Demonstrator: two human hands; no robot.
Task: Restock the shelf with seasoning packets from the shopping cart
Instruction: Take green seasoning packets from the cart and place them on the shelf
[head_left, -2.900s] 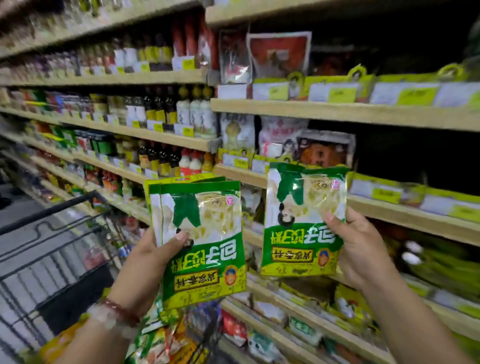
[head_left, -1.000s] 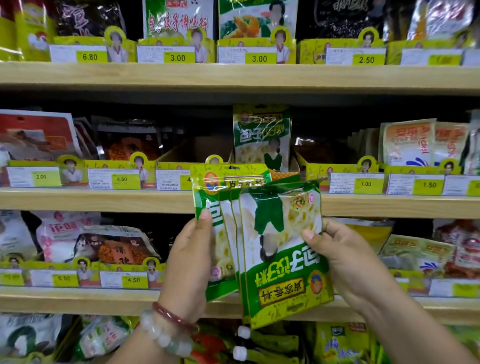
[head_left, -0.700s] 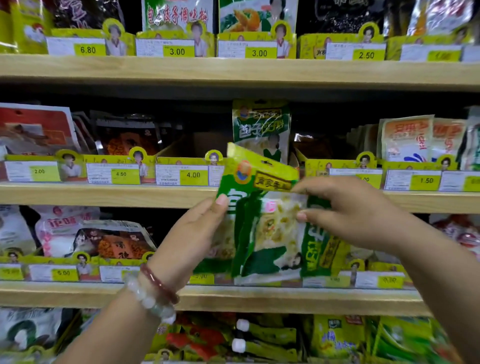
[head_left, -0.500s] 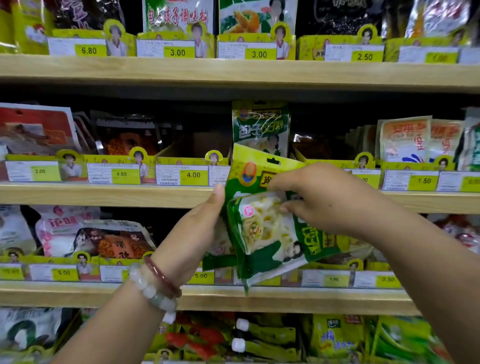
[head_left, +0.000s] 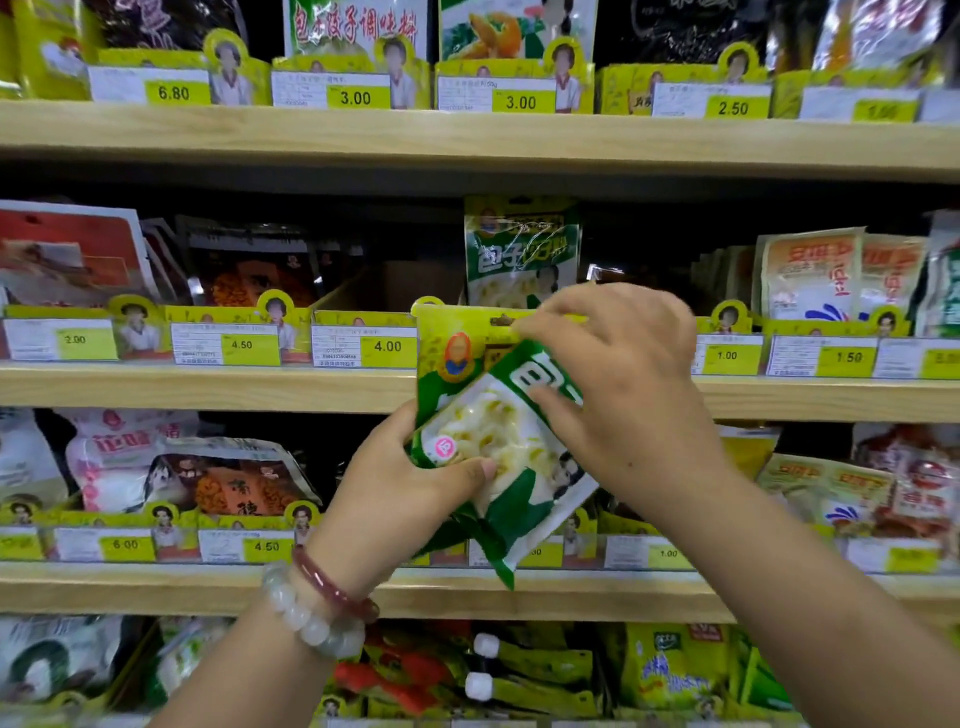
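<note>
1. A moment ago the green packets hung upside down in your hands. Now you have turned them right way up, and the yellow top strip sits at the top.
2. Your left hand (head_left: 410, 483) is closed on the packets (head_left: 498, 441) from the left side, with the thumb pressed on the front.
3. Your right hand (head_left: 618, 395) pinches the yellow top edge, and its fingers (head_left: 550, 405) lie across the front of the packets.
4. The packets are in the air, in front of the middle shelf (head_left: 208, 387). They are not on the shelf yet.
5. I think you are squaring the bunch up so it can go in. This is the putting-away step.
6. One packet of the same kind (head_left: 519, 249) already stands at the back of the middle shelf, just above your hands. That looks like the right spot.
7. Next, I think you need to lift the bunch over the yellow price strip (head_left: 363, 343) and stand it in front of that packet. Keep it upright so it does not flop.
8. There is dark open room in that slot, so the bunch should fit.
9. The shelves are pale wood and flat. Other bags fill the spots on both sides.
10. More shelves run above and below. The cart is not in sight.
</note>
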